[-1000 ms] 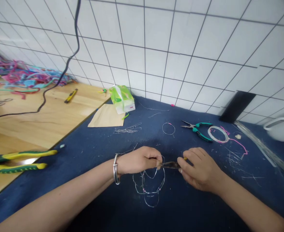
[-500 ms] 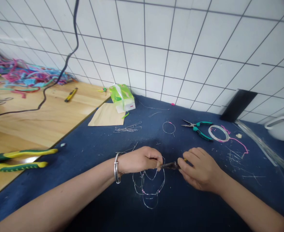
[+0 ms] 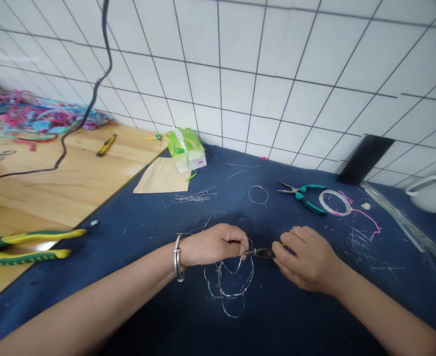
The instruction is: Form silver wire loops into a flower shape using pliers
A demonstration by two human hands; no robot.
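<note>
My left hand [image 3: 221, 244] is closed, thumb and fingers pinching a silvery wire frame [image 3: 250, 277] made of several joined loops with small pink bits at the joints. The loops hang below my fingers over the dark blue cloth. In my right hand [image 3: 307, 257] is a pair of pliers [image 3: 262, 252], the fingers wrapped round its handles. The dark jaws reach left to the wire right at my left fingertips. Most of the handles is hidden in my palm. A single wire ring [image 3: 258, 195] with a pink bit lies beyond my hands.
Teal-handled needle-nose pliers [image 3: 307, 195] and a white spool ring [image 3: 334, 203] with pink cord lie at right, near a white mug [image 3: 433, 193]. Bent wires [image 3: 195, 196] and a green packet [image 3: 186, 148] are ahead. Yellow-green pliers [image 3: 35, 244] lie left, a cutter knife [image 3: 106, 146] farther back.
The pliers' jaws have turned slightly at my left fingertips. The lower hanging loop has swung a little to the right. Both hands stay nearly in place.
</note>
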